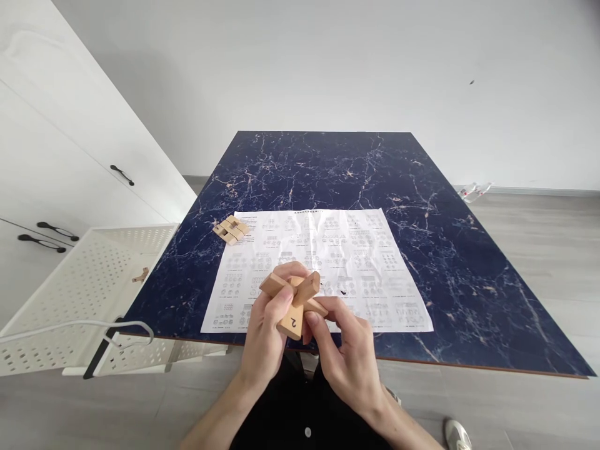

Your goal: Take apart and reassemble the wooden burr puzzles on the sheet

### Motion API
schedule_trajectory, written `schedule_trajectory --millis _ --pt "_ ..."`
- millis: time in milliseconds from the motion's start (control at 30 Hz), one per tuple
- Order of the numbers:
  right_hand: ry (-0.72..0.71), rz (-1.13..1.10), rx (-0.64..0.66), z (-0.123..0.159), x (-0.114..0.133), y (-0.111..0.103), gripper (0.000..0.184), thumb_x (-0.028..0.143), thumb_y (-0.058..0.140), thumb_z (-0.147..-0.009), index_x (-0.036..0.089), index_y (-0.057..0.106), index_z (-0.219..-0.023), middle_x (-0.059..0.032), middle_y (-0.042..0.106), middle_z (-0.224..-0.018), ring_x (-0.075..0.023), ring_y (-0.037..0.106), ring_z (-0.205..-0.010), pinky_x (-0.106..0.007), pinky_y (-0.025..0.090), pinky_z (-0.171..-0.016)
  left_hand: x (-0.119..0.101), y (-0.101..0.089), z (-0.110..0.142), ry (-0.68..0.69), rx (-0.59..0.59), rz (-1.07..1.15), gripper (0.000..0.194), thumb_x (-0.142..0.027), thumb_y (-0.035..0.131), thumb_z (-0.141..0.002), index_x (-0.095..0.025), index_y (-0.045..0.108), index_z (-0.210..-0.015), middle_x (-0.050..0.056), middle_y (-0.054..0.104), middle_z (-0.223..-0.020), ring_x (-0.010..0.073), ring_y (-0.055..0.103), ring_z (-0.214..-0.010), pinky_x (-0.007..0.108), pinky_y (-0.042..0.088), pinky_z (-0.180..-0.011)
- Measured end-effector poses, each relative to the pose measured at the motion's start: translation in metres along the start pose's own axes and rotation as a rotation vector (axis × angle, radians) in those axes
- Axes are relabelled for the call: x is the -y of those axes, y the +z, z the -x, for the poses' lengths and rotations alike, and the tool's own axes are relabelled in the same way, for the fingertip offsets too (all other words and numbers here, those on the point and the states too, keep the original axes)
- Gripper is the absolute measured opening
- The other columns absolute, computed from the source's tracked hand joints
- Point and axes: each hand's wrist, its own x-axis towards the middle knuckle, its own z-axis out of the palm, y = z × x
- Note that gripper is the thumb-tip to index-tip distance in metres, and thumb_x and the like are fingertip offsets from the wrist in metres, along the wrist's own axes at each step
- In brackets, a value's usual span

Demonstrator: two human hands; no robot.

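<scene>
While L hand (pixel 263 325) clamped crossed wood pcs (pixel 294 320), prob so they wouldn't slip apart, R hand (pixel 349 350) pinched low side pc (pixel 316 306), printed sheet (pixel 394 275) laid face-up, likely for ref

Soft, even indoor light, pale grey wall (pixel 328 69) with a faint shadow at left, muted highlights, wide-angle stretching toward the edges, small print on paper (pixel 314 250) unreadable.

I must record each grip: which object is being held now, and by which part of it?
A wooden puzzle: the left hand grips its upper left, the right hand its lower right.
</scene>
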Motion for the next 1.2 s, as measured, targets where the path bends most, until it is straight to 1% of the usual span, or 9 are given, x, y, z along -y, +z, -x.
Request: schedule_trajectory --millis 67,233,367,533,800,900,1000,1067,1200 --pt "-0.003 0.034 0.06 -0.002 0.001 -0.004 0.014 0.022 0.054 -0.11 0.024 0.064 -0.101 0.0007 0.069 -0.075 -0.016 0.065 -0.064 -0.028 0.051 -0.063 -0.005 -0.011 -0.004 -0.056 0.103 -0.013 0.046 -0.067 0.065 -0.098 -0.028 0.077 -0.12 0.01 0.074 -0.119 0.0263 0.076 -0.085 0.033 0.061 -0.058" --pt "-0.112 0.222 0.195 -0.009 0.001 -0.017 0.011 0.022 0.053 -0.111 0.024 0.065 -0.111 -0.0012 0.071 -0.081 -0.0174 0.064 -0.065 -0.03 0.048 -0.063 -0.016 -0.034 -0.014 -0.058 0.251 -0.09 0.042 -0.063 0.086 -0.084 -0.026 0.086 -0.104 0.012 0.071 -0.132 0.038 0.075 -0.119 0.048 0.067 -0.096" --pt "-0.162 0.293 0.274 -0.015 0.002 -0.023 0.015 0.023 0.05 -0.113 0.024 0.065 -0.115 -0.0058 0.076 -0.092 -0.0201 0.069 -0.073 -0.032 0.05 -0.068 -0.016 -0.039 -0.017 -0.034 0.227 -0.146 0.032 -0.052 0.088 -0.086 -0.025 0.087 -0.103 0.013 0.072 -0.127 0.0372 0.075 -0.119 0.045 0.069 -0.093" --pt "-0.182 0.396 0.275 -0.018 0.002 -0.026 0.017 0.026 0.05 -0.113 0.023 0.066 -0.109 -0.0039 0.07 -0.08 -0.0183 0.059 -0.063 -0.032 0.045 -0.062 -0.008 -0.043 -0.016 0.016 0.195 -0.18 0.03 -0.053 0.083 -0.091 -0.025 0.085 -0.1 0.011 0.071 -0.122 0.0367 0.076 -0.119 0.046 0.066 -0.099" --pt "-0.171 0.394 0.245 -0.023 0.001 -0.026 0.016 0.026 0.053 -0.113 0.024 0.068 -0.106 -0.0025 0.069 -0.077 -0.0178 0.059 -0.063 -0.032 0.044 -0.062 0.004 -0.049 -0.005 0.03 0.07 -0.256 0.046 -0.065 0.08 -0.089 -0.023 0.084 -0.107 0.013 0.08 -0.118 0.0382 0.076 -0.115 0.047 0.067 -0.094" --pt "-0.08 0.244 0.181 -0.024 -0.001 -0.022 0.011 0.031 0.059 -0.111 0.025 0.066 -0.118 -0.003 0.071 -0.087 -0.0193 0.065 -0.073 -0.033 0.051 -0.069 0.01 -0.043 -0.006 0.047 -0.036 -0.093 0.051 -0.071 0.078 -0.087 -0.024 0.082 -0.107 0.011 0.079 -0.119 0.0368 0.072 -0.126 0.045 0.065 -0.101" --pt "0.052 0.085 0.242 -0.026 -0.004 -0.016 0.025 0.039 0.063 -0.109 0.025 0.061 -0.13 -0.0076 0.073 -0.112 -0.022 0.067 -0.092 -0.037 0.056 -0.083 0.018 -0.034 -0.005 -0.014 -0.088 0.126 0.051 -0.075 0.076 -0.086 -0.029 0.078 -0.108 0.006 0.076 -0.119 0.0322 0.071 -0.127 0.046 0.062 -0.106" --pt "0.164 -0.042 0.34 -0.028 -0.007 -0.015 0.022 0.044 0.056 -0.112 0.024 0.065 -0.116 -0.0054 0.071 -0.102 -0.0198 0.064 -0.085 -0.035 0.055 -0.079 0.022 -0.031 -0.003 -0.064 -0.088 0.211 0.049 -0.075 0.074 -0.088 -0.032 0.076 -0.111 0.003 0.074 -0.125 0.0312 0.071 -0.13 0.047 0.063 -0.106" --pt "0.372 -0.318 0.438 -0.034 -0.008 -0.021 0.044 0.058 0.048 -0.113 0.022 0.06 -0.091 0.0023 0.057 -0.073 -0.014 0.052 -0.062 -0.03 0.047 -0.064 0.021 -0.041 -0.003 -0.006 0.016 0.148 0.045 -0.072 0.071 -0.093 -0.033 0.079 -0.114 0.004 0.068 -0.148 0.0328 0.058 -0.148 0.047 0.057 -0.116"
